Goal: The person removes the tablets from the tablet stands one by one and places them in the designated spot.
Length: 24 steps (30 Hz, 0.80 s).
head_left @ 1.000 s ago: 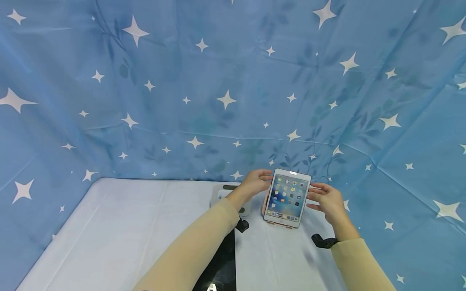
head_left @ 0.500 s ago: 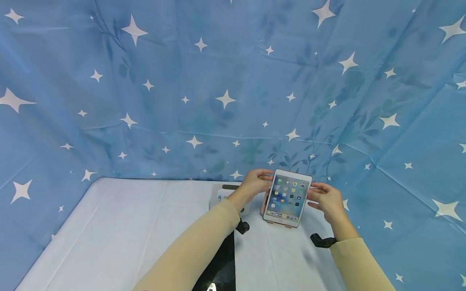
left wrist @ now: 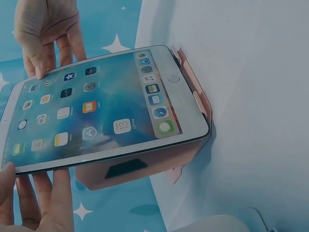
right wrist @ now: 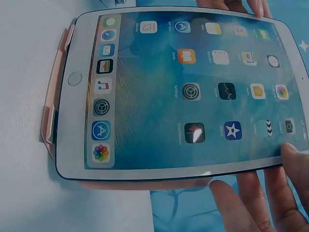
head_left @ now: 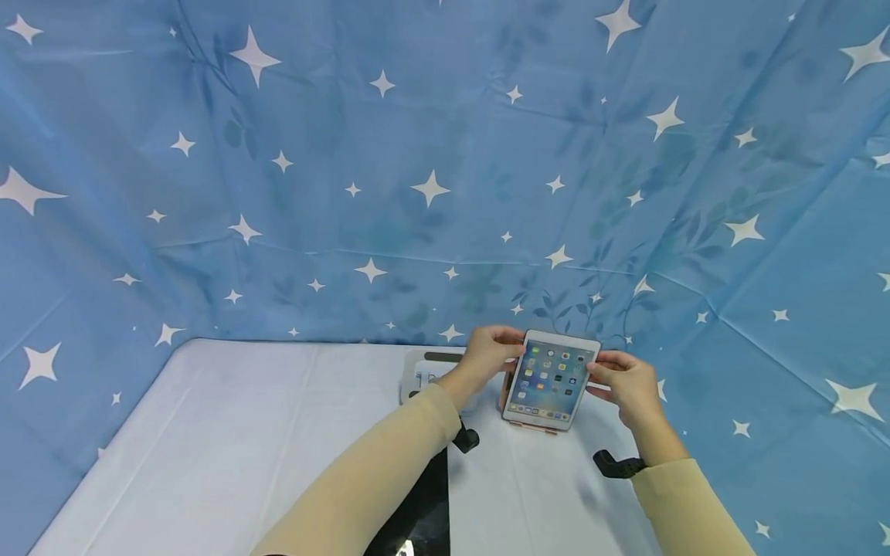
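A white-framed tablet, its screen lit with rows of app icons, leans back on a pink stand. Its lower edge sits at the stand's small front lips, seen in both wrist views. My left hand pinches the tablet's left edge near the top, thumb at the front and fingers behind. On the opposite edge my right hand does the same, its thumb lying on the white border. Most of the stand is hidden behind the tablet.
To the left of the stand, a pale flat box or case lies partly under my left forearm. A glossy black panel lies nearer on the white table. A blue star-patterned curtain hangs behind.
The tablet's top edge has dropped slightly and tipped back. Both thumbs have come onto its front border, where earlier the fingers were along its sides.
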Motion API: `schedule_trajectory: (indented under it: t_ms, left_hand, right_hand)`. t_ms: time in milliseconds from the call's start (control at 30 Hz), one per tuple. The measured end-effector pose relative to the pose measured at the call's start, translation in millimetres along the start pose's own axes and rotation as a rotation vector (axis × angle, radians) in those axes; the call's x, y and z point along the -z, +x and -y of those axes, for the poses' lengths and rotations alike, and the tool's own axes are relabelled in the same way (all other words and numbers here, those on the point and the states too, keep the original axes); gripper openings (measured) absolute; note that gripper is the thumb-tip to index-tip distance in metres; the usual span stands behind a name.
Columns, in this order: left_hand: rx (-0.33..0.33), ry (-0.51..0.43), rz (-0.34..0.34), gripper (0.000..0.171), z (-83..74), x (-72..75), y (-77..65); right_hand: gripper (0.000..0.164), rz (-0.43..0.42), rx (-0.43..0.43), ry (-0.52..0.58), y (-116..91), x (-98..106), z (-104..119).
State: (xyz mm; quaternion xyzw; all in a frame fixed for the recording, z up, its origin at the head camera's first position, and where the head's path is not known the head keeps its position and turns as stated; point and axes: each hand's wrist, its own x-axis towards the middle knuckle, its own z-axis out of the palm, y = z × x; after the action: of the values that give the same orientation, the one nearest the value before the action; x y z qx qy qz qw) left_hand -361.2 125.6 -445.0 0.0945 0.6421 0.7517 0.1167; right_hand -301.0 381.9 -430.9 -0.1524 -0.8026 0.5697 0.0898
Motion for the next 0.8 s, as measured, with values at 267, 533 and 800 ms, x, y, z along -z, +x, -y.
schedule_trajectory:
  t_ms: [267, 533, 800]
  left_hand:
    - [-0.002, 0.010, -0.042, 0.016, -3.1, 0.1, -2.7]
    - [-0.007, 0.005, -0.019, 0.018, -7.2, -0.6, -5.6]
    - [0.003, 0.047, -0.034, 0.016, -10.0, -1.2, -9.9]
  right_hand:
    - [0.036, -0.021, -0.007, 0.029, -4.8, -3.6, 6.8]
    - [0.038, -0.026, -0.019, 0.040, -9.7, -0.5, 10.3]
    - [0.042, 0.009, -0.032, 0.032, -17.8, 0.8, 11.8]
